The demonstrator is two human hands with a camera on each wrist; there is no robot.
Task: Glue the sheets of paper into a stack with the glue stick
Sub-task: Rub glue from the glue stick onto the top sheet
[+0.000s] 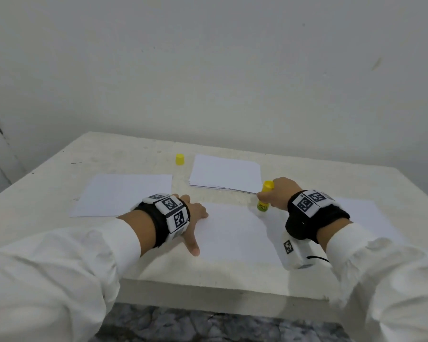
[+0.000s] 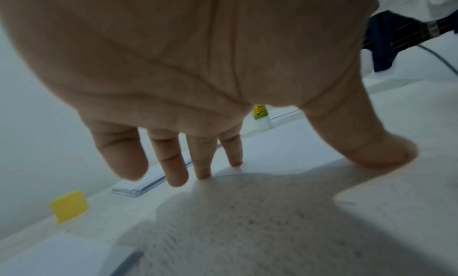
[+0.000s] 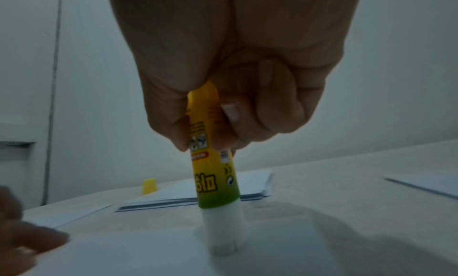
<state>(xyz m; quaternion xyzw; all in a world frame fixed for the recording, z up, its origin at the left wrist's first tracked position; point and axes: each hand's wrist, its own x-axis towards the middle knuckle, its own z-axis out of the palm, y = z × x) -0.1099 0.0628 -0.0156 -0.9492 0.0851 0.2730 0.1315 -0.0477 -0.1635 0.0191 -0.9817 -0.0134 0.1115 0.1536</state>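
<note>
Yellow-bodied glue stick (image 3: 214, 162), fisted in the right hand (image 1: 281, 193), stands tip-down on the near sheet (image 1: 235, 233), close in front of the paper stack (image 1: 225, 172). Left hand (image 1: 195, 213) lies flat, fingers spread, pinning that sheet; if its pressure slackens, dragging glue could likely wrinkle it.

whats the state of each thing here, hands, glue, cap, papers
left hand: fingers spread, pressing the front sheet
right hand: gripping the glue stick
glue stick: uncapped, upright, tip on the front sheet
front sheet: flat on table
cap: off, standing on table
paper stack: untouched
</note>
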